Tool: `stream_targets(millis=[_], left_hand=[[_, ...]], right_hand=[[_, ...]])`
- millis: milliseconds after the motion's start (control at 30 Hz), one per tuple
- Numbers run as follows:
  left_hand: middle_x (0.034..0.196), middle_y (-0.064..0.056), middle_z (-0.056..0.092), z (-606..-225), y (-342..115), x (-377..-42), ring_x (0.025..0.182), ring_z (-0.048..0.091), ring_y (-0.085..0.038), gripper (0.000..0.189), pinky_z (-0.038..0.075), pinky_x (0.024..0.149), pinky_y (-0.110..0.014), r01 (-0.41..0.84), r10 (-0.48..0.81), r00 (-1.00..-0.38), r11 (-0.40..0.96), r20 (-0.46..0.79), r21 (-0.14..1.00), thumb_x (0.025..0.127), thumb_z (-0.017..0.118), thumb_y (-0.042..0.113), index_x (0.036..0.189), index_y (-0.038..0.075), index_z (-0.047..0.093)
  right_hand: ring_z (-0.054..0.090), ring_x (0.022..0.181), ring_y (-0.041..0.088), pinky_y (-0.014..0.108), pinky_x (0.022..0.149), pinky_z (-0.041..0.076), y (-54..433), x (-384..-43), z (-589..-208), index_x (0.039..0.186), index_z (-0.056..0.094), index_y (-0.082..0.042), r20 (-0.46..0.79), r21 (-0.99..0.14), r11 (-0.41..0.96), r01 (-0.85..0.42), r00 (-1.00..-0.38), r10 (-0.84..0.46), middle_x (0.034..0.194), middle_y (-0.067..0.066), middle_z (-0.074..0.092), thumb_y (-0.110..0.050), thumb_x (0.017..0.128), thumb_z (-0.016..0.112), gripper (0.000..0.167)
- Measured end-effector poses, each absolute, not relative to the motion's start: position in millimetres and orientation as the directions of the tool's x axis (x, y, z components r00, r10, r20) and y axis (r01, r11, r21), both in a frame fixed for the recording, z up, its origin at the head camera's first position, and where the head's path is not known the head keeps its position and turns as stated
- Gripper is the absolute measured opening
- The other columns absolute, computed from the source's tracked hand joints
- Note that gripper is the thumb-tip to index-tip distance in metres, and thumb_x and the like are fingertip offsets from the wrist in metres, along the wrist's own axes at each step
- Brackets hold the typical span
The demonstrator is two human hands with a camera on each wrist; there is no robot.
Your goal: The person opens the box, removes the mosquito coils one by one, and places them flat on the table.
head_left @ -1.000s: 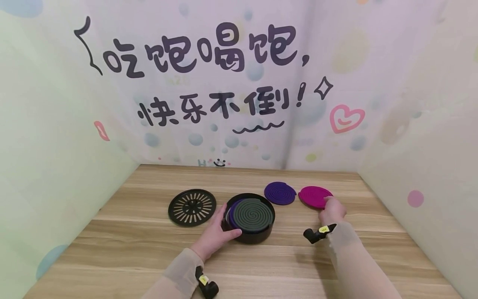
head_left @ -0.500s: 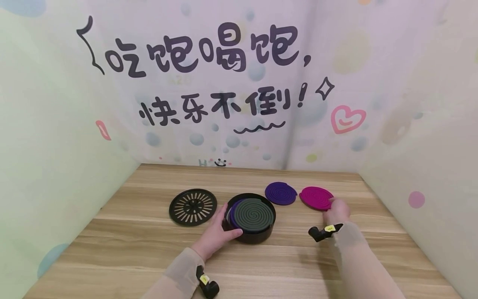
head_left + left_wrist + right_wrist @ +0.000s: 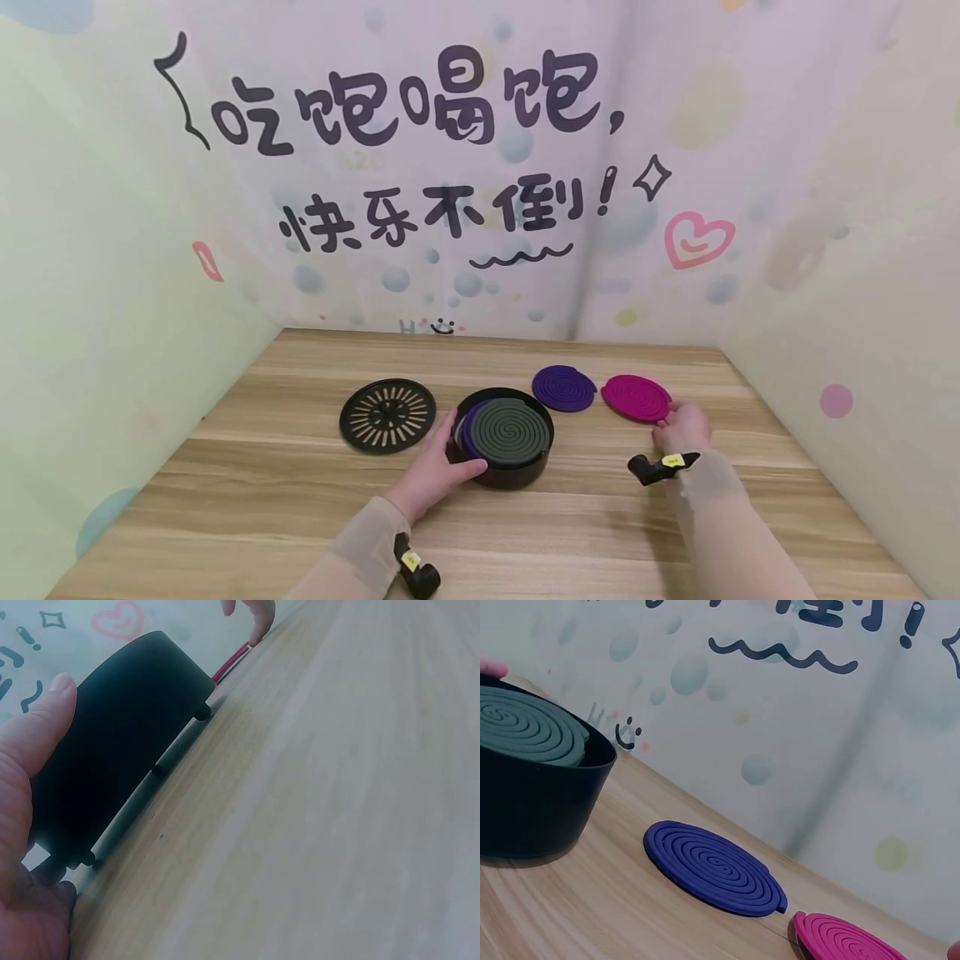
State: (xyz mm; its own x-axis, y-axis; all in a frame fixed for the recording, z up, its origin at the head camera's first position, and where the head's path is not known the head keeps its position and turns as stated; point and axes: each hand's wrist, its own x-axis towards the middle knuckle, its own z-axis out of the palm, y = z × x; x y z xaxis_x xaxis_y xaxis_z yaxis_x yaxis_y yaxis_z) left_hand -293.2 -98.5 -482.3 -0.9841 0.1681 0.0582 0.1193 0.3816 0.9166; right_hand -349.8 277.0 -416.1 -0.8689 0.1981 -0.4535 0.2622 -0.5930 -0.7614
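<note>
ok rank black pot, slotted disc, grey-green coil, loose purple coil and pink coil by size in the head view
Largest first:
black pot
slotted disc
grey-green coil
loose purple coil and pink coil: too alike to rank

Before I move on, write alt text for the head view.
A person's left hand grips a round black pot holding a grey-green spiral mat, and their right hand is at the edge of a flat magenta spiral mat. Beside that lies a flat purple spiral mat; a round slotted black disc is left of the pot.

Wood-grain tabletop (image 3: 547, 533), back wall (image 3: 420, 167) with black lettering (image 3: 448, 192), pink heart (image 3: 698, 243), pale side walls (image 3: 862, 250)
</note>
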Motion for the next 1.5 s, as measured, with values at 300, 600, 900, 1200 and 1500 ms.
stream_targets(millis=[300, 600, 900, 1200, 1500], left_hand=[[0.159, -0.019, 0.008, -482.1, -98.8, -293.5, 0.144, 0.01, -0.039, 0.109, 0.015, 0.112, -0.058, 0.118, 0.169, -0.984, 0.388, 0.055, 0.914, 0.074, 0.08, 0.048, 0.155, 0.015, 0.015], [0.159, -0.019, 0.008, -482.1, -98.9, -293.3, 0.144, 0.011, -0.04, 0.109, 0.016, 0.112, -0.059, 0.114, 0.167, -0.985, 0.397, 0.05, 0.911, 0.074, 0.08, 0.048, 0.155, 0.016, 0.015], [0.159, -0.019, 0.009, -482.6, -99.0, -293.3, 0.144, 0.011, -0.04, 0.109, 0.016, 0.112, -0.059, 0.118, 0.165, -0.985, 0.395, 0.056, 0.911, 0.074, 0.08, 0.048, 0.155, 0.015, 0.015], [0.159, -0.019, 0.008, -483.8, -98.6, -293.0, 0.144, 0.011, -0.041, 0.11, 0.016, 0.112, -0.06, 0.115, 0.166, -0.985, 0.389, 0.053, 0.914, 0.074, 0.08, 0.048, 0.155, 0.015, 0.015], [0.159, -0.019, 0.008, -482.8, -98.6, -292.7, 0.144, 0.011, -0.041, 0.11, 0.016, 0.112, -0.059, 0.117, 0.162, -0.985, 0.386, 0.058, 0.915, 0.073, 0.08, 0.047, 0.155, 0.015, 0.015]], right_hand=[[0.0, 0.143, 0.003, 0.024, 0.115, 0.0, 279.1, -352.1, -411.8, 0.153, -0.01, -0.021, -0.548, -0.537, -0.814, 0.222, -0.825, 0.137, 0.159, -0.013, -0.001, -0.021, 0.104, 0.023, 0.059], [0.011, 0.141, 0.001, 0.023, 0.115, 0.009, 281.9, -350.6, -409.9, 0.154, -0.004, -0.028, -0.589, -0.452, -0.869, 0.201, -0.799, 0.122, 0.157, -0.016, 0.013, -0.021, 0.104, 0.029, 0.061], [0.014, 0.142, 0.003, 0.025, 0.115, 0.013, 284.1, -347.9, -411.6, 0.154, -0.004, -0.029, -0.592, -0.46, -0.868, 0.187, -0.793, 0.143, 0.158, -0.012, 0.013, -0.019, 0.104, 0.032, 0.063], [0.012, 0.144, 0.009, 0.028, 0.115, 0.014, 283.2, -347.1, -412.4, 0.154, -0.007, -0.025, -0.595, -0.517, -0.832, 0.202, -0.783, 0.18, 0.16, -0.006, 0.008, -0.021, 0.103, 0.03, 0.063], [0.011, 0.144, 0.013, 0.03, 0.116, 0.015, 283.9, -344.9, -411.8, 0.155, -0.006, -0.025, -0.585, -0.567, -0.79, 0.232, -0.789, 0.188, 0.16, 0.0, 0.006, -0.022, 0.103, 0.03, 0.063]])
